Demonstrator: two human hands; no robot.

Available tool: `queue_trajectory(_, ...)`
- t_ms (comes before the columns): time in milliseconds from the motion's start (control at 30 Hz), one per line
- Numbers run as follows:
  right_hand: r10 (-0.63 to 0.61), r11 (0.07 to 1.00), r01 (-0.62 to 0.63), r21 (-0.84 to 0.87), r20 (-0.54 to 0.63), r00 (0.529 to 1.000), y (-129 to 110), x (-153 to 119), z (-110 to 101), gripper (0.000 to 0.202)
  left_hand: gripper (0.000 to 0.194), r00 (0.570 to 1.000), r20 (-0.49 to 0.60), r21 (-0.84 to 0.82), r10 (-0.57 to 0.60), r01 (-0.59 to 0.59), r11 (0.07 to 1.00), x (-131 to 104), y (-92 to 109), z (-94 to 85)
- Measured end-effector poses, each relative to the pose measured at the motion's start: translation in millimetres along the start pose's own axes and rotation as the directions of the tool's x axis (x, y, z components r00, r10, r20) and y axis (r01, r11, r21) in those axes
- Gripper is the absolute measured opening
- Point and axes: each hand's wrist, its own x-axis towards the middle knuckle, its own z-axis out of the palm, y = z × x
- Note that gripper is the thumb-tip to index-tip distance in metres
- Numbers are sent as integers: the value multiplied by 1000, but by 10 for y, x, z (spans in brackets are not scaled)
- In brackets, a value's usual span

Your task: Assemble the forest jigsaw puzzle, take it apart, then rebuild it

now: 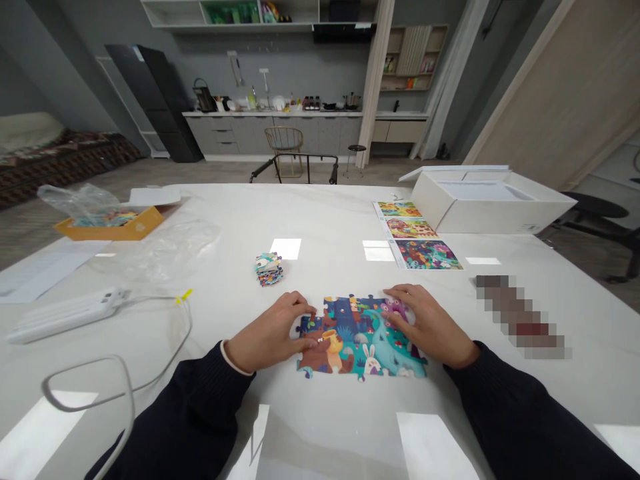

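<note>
A partly assembled jigsaw puzzle (350, 343) lies flat on the white table, showing a bear, a rabbit and a blue stream. Its top and left borders have open knobs and notches. My left hand (275, 331) grips the puzzle's left edge, thumb on the bear and forefinger above it. At the upper right corner, my right hand (434, 327) holds the puzzle with its forefinger along the top edge and its thumb on the purple picture area. Some of the right side is hidden under that hand. Behind my left hand stands a small stack of puzzle pieces (269, 269).
Picture sheets (425, 255) lie at right, before an open white box (493, 207). At left are an orange box (113, 227) holding a plastic bag, a white power strip (70, 315) with its cable, and papers (50, 270). A blurred-out object (520, 317) lies right of my right hand.
</note>
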Motion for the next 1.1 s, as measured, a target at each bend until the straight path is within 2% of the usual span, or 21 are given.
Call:
queue_trajectory(133,-110,993,109,45,5,994,-144,-8,3,50,34,999,-25,-22,-32,32,999,14,6,29)
queue_trajectory(233,-231,970,221,105,90,969,-283,-34,77,67,36,996,-44,-61,-84,81,995,24,51,35)
queue_trajectory(333,-270,957,244,155,174,947,-348,-58,164,74,40,988,1,-150,-155,153,977,34,77,41)
queue_trajectory(467,-264,961,230,155,252,931,-403,-62,169,67,38,976,12,-276,-218,213,937,49,50,65)
queue_trajectory(567,-316,948,285,141,328,890,-520,-62,137,58,35,968,5,-361,-250,235,902,67,13,87)
queue_trajectory(667,-343,938,293,183,392,854,-632,-66,146,58,32,963,-4,-454,-270,239,859,84,-31,90)
queue_trajectory(867,-328,943,275,187,381,864,-647,-78,198,59,35,958,12,-596,-288,238,767,86,-89,24)
queue_trajectory(1000,-362,930,315,187,333,871,-650,-91,198,60,31,961,21,-591,-277,236,771,76,-55,-6)
queue_trajectory(1100,-388,921,348,176,324,863,-676,-89,179,51,31,953,13,-589,-304,253,767,70,-63,-24)
